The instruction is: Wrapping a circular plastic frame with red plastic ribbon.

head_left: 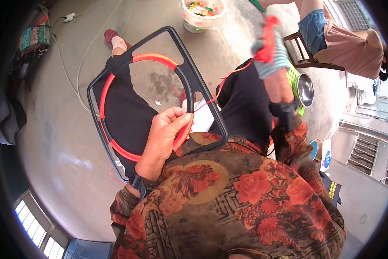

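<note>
A black frame (198, 77) with rounded corners and an inner ring lies tilted over my lap. Red-orange cord wrapping (155, 58) covers several stretches of the ring, with black showing between them. My left hand (163, 131) pinches the ring's near right side, thumb on top, where one wrapped stretch ends. From there a loose red cord (222, 85) runs up to the right to my right hand (269, 54). That hand wears a grey-green glove, is raised off the frame and blurred by motion. A red bundle (267, 41) lies against its fingers, which appear closed on the cord.
A whitish tub (204, 15) with colourful scraps stands on the floor ahead. To the right, a metal bowl (305, 90) rests by a green slatted thing (292, 77). Beyond, another person (347, 49) sits on a wooden chair (304, 54). Pale cables (64, 64) cross the floor at left.
</note>
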`<act>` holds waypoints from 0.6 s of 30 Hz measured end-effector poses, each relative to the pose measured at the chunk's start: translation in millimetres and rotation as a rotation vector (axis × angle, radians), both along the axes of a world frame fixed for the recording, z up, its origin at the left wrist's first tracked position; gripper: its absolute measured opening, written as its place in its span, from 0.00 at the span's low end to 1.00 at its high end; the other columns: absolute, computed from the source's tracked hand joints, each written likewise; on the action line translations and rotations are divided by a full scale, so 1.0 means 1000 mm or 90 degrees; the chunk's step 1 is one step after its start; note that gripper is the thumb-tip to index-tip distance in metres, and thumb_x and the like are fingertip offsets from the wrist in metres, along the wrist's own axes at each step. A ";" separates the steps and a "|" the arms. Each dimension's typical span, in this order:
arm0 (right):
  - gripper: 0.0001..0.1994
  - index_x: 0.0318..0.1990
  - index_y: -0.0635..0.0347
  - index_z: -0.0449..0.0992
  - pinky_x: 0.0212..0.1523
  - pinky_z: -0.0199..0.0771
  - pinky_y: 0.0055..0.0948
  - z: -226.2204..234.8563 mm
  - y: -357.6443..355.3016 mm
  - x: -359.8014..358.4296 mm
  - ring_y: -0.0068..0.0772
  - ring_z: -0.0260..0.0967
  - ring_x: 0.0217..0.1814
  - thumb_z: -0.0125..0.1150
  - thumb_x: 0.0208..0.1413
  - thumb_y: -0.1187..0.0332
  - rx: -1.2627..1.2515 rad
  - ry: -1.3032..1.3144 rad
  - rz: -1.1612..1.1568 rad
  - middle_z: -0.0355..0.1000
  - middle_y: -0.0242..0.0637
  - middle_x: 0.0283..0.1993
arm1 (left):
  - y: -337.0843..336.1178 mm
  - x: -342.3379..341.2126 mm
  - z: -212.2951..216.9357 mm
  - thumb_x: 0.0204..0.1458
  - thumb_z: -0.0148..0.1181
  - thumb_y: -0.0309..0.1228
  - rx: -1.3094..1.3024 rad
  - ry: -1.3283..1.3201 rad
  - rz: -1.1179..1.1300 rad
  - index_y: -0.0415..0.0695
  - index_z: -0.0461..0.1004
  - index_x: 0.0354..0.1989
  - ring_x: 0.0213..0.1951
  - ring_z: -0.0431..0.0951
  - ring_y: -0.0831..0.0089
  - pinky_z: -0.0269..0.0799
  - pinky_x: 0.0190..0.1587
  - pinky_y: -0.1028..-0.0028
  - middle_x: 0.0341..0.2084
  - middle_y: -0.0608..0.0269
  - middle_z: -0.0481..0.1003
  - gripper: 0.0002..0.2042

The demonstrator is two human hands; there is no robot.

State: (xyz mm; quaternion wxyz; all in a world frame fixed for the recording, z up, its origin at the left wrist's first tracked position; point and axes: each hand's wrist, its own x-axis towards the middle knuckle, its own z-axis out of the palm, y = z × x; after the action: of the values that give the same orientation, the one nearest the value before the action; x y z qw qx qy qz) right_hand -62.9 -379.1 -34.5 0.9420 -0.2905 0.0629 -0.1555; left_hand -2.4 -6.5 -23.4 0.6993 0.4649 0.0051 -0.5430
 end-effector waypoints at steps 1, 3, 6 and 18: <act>0.13 0.39 0.59 0.70 0.37 0.73 0.31 0.028 0.042 0.025 0.34 0.71 0.34 0.57 0.52 0.60 -0.243 0.262 0.023 0.73 0.38 0.36 | 0.003 -0.001 0.000 0.52 0.57 0.28 0.008 0.004 0.009 0.39 0.71 0.33 0.19 0.73 0.80 0.70 0.21 0.81 0.23 0.62 0.74 0.06; 0.14 0.41 0.60 0.70 0.34 0.72 0.33 0.060 0.121 0.053 0.36 0.71 0.31 0.58 0.49 0.63 -0.796 0.348 0.018 0.72 0.39 0.32 | 0.001 -0.002 0.003 0.52 0.56 0.27 0.023 0.002 0.056 0.39 0.71 0.33 0.21 0.74 0.80 0.71 0.22 0.82 0.23 0.64 0.75 0.05; 0.16 0.43 0.60 0.68 0.33 0.72 0.37 0.064 0.162 0.062 0.43 0.72 0.32 0.58 0.46 0.66 -1.130 0.069 0.090 0.73 0.41 0.30 | 0.004 -0.001 -0.001 0.51 0.56 0.25 0.040 -0.042 0.036 0.38 0.72 0.33 0.23 0.73 0.82 0.71 0.24 0.82 0.27 0.64 0.74 0.05; 0.15 0.36 0.48 0.75 0.54 0.59 0.39 0.057 0.195 0.073 0.38 0.64 0.52 0.62 0.36 0.65 -1.447 -0.209 0.177 0.70 0.32 0.43 | 0.004 -0.004 0.011 0.49 0.59 0.23 0.068 -0.116 0.046 0.34 0.72 0.35 0.31 0.73 0.80 0.68 0.36 0.81 0.39 0.60 0.72 0.07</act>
State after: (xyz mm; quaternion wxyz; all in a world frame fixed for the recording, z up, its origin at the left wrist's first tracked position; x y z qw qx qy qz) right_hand 10.6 -183.7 22.7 0.1429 -0.9511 -0.2687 -0.0535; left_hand -6.5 -2.4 -12.5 0.6903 0.5486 -0.0128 -0.4715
